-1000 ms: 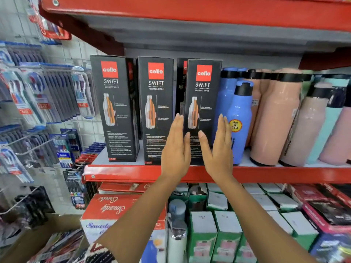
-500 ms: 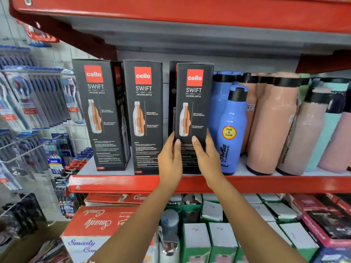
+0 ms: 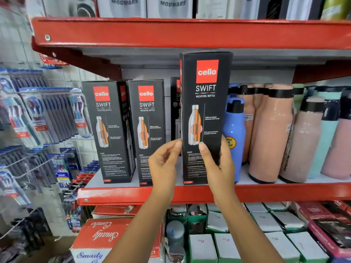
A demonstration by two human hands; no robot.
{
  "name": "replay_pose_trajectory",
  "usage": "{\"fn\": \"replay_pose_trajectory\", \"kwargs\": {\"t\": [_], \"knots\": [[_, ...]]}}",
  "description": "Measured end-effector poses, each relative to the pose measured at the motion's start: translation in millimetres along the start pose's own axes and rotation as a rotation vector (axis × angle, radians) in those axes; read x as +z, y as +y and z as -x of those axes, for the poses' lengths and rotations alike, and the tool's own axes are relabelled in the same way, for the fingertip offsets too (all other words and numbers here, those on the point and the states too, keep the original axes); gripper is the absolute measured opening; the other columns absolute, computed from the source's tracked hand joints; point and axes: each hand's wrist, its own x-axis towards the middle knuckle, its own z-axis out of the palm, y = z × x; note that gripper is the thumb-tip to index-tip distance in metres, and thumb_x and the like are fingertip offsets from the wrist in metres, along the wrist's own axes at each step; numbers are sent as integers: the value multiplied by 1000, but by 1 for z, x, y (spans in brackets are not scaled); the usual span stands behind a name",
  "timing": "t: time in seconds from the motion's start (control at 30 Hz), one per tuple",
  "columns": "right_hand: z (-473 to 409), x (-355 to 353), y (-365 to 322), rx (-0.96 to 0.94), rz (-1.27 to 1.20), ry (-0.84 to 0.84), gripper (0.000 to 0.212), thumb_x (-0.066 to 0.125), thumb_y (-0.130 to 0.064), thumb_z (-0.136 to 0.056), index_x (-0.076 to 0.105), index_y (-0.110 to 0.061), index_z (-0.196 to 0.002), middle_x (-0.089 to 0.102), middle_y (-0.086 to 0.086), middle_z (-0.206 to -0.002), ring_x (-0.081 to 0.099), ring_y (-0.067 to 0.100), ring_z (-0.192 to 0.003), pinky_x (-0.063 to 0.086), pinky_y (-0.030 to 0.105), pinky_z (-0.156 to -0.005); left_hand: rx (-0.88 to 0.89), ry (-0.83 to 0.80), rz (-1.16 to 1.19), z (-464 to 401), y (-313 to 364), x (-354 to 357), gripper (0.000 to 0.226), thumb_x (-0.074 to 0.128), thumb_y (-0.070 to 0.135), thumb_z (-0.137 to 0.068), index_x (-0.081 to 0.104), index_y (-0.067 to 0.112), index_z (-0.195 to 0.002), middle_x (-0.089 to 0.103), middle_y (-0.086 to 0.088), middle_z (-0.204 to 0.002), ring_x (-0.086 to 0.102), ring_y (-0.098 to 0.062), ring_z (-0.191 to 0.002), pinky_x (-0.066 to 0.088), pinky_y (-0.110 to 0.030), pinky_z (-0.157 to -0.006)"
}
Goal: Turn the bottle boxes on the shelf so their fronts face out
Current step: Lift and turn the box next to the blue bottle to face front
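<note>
At centre frame my right hand [image 3: 218,164] has its grip closed round the lower part of a black Cello Swift box [image 3: 205,114], thumb on its front, the box upright at the red shelf [image 3: 284,192] edge. My left hand [image 3: 164,164] is loosely curled, fingertips at the box's left edge. Two more boxes [image 3: 146,130] stand left of it, fronts outward.

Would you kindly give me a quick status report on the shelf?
Right hand grips third Cello box, front out. Left hand fingertips at its left edge. Blue bottle tight on its right; another box stands behind.
</note>
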Motion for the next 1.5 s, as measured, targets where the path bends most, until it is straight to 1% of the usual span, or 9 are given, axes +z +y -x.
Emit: {"fn": "replay_pose_trajectory", "kwargs": {"t": [0.17,0.33,0.57,0.83,0.93,1.03,1.13,1.37,1.5], "knots": [[10,-4,-20,38,-112,-3,49,63,-46,-88,58,-25,-132,71,-7,-122,66,10,-114,51,42,-103,-5,-62,3,4,16,-6,10,73,13,-82,74,14,-92,76,9,-85,68,0,-85,50,-12,-76],[13,-6,-19,85,-133,-5,55,58,-53,-91,51,-31,-140,64,-14,-135,57,5,-127,43,39,-111,-93,-161,-50,10,18,-11,58,79,36,-67,62,24,-121,68,3,-119,65,-1,-108,51,-19,-88],[4,-9,-13,127,-100,-88,51,48,-52,-96,49,-25,-139,61,-14,-137,53,-5,-127,39,34,-114,-135,-240,-101,18,23,-9,40,81,34,-66,69,31,-104,78,10,-104,71,-8,-100,54,-26,-89],[-3,-8,-5,184,52,-251,116,51,-85,-65,-1,-36,-157,2,-24,-164,7,-5,-150,11,34,-126,-62,-171,-44,17,15,-6,40,76,3,-80,69,17,-117,78,5,-107,72,-11,-102,55,-23,-87],[-10,-10,1,168,30,-311,86,52,-71,-83,9,-46,-153,17,-24,-164,18,-9,-147,20,31,-124,-33,-129,-69,10,6,-5,38,74,2,-82,68,19,-116,77,11,-109,69,-4,-107,53,-20,-91],[-18,-10,8,82,48,-336,74,54,-49,-92,19,-37,-156,32,-28,-157,31,-20,-137,28,18,-116,-20,-102,-98,1,-7,-4,45,73,4,-84,63,9,-127,72,1,-119,65,-3,-114,50,-23,-99],[-26,-9,22,50,79,-302,65,57,-34,-97,29,-32,-155,45,-22,-152,42,-13,-134,35,23,-115,-26,-63,-109,-6,-21,1,46,72,2,-85,60,7,-130,69,-1,-125,63,-2,-116,49,-19,-99],[-36,-5,58,49,183,-237,58,60,-29,-96,40,-29,-150,55,-13,-146,50,-5,-131,41,30,-112,-56,-19,-152,-13,-54,9,40,67,0,-88,60,31,-111,66,12,-116,64,12,-104,49,-11,-90],[-40,-2,67,73,232,-211,59,58,-28,-98,37,-22,-153,56,-8,-146,52,-5,-126,41,26,-111,-68,12,-181,-19,-66,10,36,66,-1,-89,59,20,-117,64,13,-112,62,19,-99,47,-5,-83]]}}
